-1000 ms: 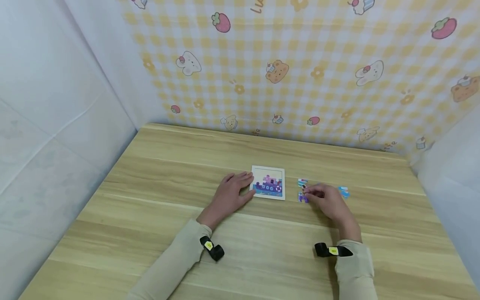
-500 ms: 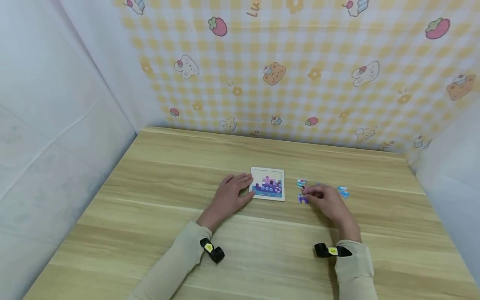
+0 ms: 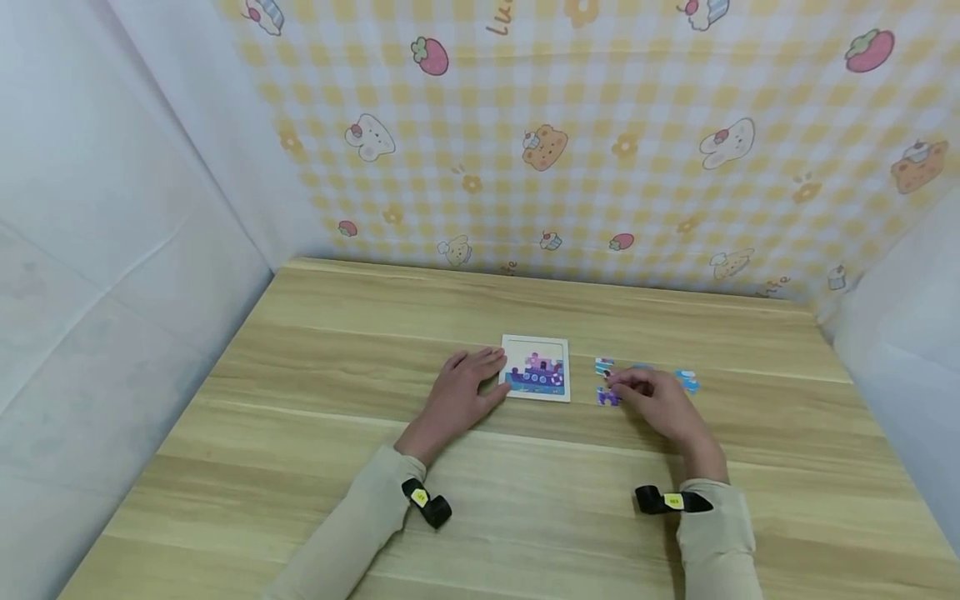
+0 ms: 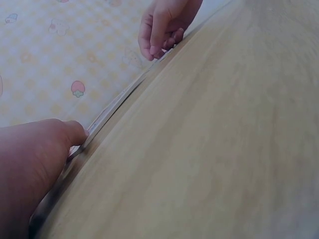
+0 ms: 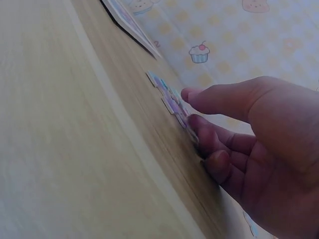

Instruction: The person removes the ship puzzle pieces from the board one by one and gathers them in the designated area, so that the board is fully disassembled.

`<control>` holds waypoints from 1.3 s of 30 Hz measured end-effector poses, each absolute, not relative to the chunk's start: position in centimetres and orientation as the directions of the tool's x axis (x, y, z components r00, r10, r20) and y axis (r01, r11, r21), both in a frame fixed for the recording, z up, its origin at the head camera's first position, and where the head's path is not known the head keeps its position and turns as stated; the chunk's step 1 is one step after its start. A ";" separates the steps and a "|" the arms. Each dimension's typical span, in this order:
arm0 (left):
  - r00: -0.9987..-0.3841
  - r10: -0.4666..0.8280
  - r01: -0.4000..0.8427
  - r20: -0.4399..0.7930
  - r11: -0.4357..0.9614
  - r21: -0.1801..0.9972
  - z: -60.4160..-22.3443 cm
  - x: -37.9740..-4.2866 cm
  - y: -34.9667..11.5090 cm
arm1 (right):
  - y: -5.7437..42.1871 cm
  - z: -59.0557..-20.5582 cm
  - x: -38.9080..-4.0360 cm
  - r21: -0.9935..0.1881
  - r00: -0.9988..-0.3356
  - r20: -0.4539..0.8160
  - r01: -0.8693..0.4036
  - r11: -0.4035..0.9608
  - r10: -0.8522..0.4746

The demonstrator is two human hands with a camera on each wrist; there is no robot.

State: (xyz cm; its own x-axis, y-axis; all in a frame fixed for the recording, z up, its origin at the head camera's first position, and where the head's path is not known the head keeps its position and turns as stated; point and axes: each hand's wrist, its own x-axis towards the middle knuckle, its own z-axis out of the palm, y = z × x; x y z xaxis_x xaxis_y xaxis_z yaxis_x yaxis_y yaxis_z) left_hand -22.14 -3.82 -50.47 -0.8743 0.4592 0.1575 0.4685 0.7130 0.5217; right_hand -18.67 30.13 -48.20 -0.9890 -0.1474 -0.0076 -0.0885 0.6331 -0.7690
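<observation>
A square jigsaw tray point(image 3: 567, 371) with a white rim lies mid-table, partly filled with pieces forming a purple and pink boat point(image 3: 536, 375). My left hand point(image 3: 467, 387) rests at its left edge, fingers extended on the rim and thumb near the lower left corner. To the right, my right hand point(image 3: 663, 404) pinches a small pinkish jigsaw piece point(image 3: 611, 377) between thumb and forefinger, low over the table. A purple piece point(image 3: 608, 398) and a blue striped piece point(image 3: 603, 364) lie at those fingertips. The right wrist view shows the loose pieces point(image 5: 172, 103) close together beside the thumb.
Behind the right hand lie a blue piece point(image 3: 642, 367), partly hidden, and a blue-and-white piece point(image 3: 687, 381) farther right. The wood-grain table point(image 3: 360, 333) ends at a yellow checked cloth point(image 3: 480, 125) at the back. White sheeting point(image 3: 127, 250) closes off the left side.
The right hand stays at the loose pieces, its fingers shifting very slightly; the purple piece has moved a little to the right. The left hand stays at the tray. The head view tilts slightly.
</observation>
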 end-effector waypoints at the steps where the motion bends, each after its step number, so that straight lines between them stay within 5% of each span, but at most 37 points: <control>1: -0.875 0.458 0.468 0.159 0.711 0.524 -50.6 -22.0 -3.9 | 30.1 -48.2 -18.6 -0.780 -0.990 -0.007 -0.085 0.620 -0.144; 11: -0.865 0.474 0.484 0.164 0.706 0.517 -52.0 -20.2 -4.3 | 27.7 -49.0 -16.7 -0.855 -0.996 0.001 -0.049 0.516 -0.093; 25: -0.850 0.491 0.519 0.192 0.713 0.471 -51.8 -20.4 -4.0 | 19.4 -48.3 -20.3 -0.910 -0.995 -0.069 0.035 0.412 -0.067; 39: -0.844 0.475 0.534 0.247 0.712 0.456 -50.5 -21.7 -4.2 | 17.2 -47.8 -22.5 -0.795 -0.996 -0.021 -0.039 0.605 -0.091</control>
State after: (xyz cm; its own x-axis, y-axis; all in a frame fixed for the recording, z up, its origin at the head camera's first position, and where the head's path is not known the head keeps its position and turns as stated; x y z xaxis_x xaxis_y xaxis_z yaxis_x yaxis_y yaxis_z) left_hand -21.74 -4.22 -50.53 -0.8443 0.4753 0.2475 0.5343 0.7116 0.4562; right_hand -22.52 17.19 -47.76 -0.9956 -0.0909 -0.0207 -0.0388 0.6052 -0.7951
